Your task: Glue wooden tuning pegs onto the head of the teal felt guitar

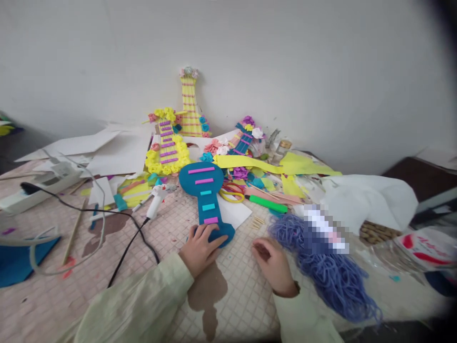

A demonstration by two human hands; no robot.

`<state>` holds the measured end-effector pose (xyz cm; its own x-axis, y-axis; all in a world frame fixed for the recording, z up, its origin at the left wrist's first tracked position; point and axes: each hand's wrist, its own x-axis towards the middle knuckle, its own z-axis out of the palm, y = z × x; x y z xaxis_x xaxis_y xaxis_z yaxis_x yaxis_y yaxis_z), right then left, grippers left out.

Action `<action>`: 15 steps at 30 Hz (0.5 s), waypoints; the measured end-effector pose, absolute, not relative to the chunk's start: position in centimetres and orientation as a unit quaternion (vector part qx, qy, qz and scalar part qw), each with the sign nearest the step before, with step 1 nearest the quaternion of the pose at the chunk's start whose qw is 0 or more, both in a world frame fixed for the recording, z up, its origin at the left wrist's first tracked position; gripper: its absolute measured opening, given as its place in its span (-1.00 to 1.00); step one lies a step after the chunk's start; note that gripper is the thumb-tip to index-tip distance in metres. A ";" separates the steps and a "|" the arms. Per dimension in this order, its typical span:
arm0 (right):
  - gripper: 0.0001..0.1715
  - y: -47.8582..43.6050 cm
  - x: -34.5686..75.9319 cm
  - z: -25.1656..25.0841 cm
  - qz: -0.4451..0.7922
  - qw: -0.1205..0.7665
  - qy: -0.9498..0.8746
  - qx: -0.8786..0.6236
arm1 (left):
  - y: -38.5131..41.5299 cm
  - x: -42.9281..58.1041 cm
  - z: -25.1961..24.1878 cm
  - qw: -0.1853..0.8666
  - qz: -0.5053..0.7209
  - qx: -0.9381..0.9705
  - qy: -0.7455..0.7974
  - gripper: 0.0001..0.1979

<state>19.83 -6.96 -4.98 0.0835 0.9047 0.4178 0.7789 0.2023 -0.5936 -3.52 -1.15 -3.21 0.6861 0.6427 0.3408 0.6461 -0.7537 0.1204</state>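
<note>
A blue instrument-shaped cutout (204, 200) lies on the table with purple and light-blue strips stuck across it. My left hand (203, 247) rests on its lower end, fingers spread and flat over the blue surface. To the right, my right hand (273, 264) is curled above the table, thumb and fingertips drawn together; what they hold, if anything, is hidden. Several short wooden sticks (257, 222) lie just beyond the right hand. A bundle of purple-blue yarn (330, 276) sits beside that hand on its right.
A white glue gun (155, 202) with a black cord lies left of the cutout. Behind stand decorated paper instruments (167, 143). A green marker (266, 203), yellow-handled scissors (232, 196), paper scraps, a power strip (43, 190) and a clear plastic jar (424, 250) surround the work area.
</note>
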 end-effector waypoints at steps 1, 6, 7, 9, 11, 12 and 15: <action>-0.89 -7.0 19.8 -5.0 0.082 0.383 -0.675 -0.625 | -1.1 -3.6 -3.2 -0.003 -0.185 -0.919 -0.350 -0.60; -0.81 -6.9 19.9 -4.9 0.082 0.378 -0.682 -0.620 | -0.8 -3.9 -3.5 -0.032 -0.180 -0.922 -0.342 -0.55; -0.81 -6.9 19.8 -4.9 0.082 0.378 -0.683 -0.619 | -0.8 -3.9 -3.6 -0.030 -0.182 -0.922 -0.339 -0.55; -0.81 -6.9 19.6 -4.8 0.083 0.377 -0.685 -0.618 | -0.8 -3.9 -3.6 -0.016 -0.191 -0.924 -0.330 -0.59; -0.82 -7.0 19.4 -4.6 0.084 0.379 -0.683 -0.619 | -0.8 -3.8 -3.5 0.000 -0.210 -0.924 -0.319 -0.61; -0.82 -7.0 19.4 -4.4 0.087 0.382 -0.681 -0.619 | -0.8 -3.8 -3.3 0.004 -0.223 -0.922 -0.315 -0.62; -0.82 -6.6 19.5 -3.0 0.094 0.371 -0.686 -0.619 | -0.9 -3.9 -2.7 -0.002 -0.280 -0.909 -0.310 -0.62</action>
<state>19.55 -6.59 -2.97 0.0416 0.9186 0.3929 0.7795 0.2162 -0.5879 -3.89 -0.94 -2.70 0.6511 0.5636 0.5083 0.5617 -0.8083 0.1765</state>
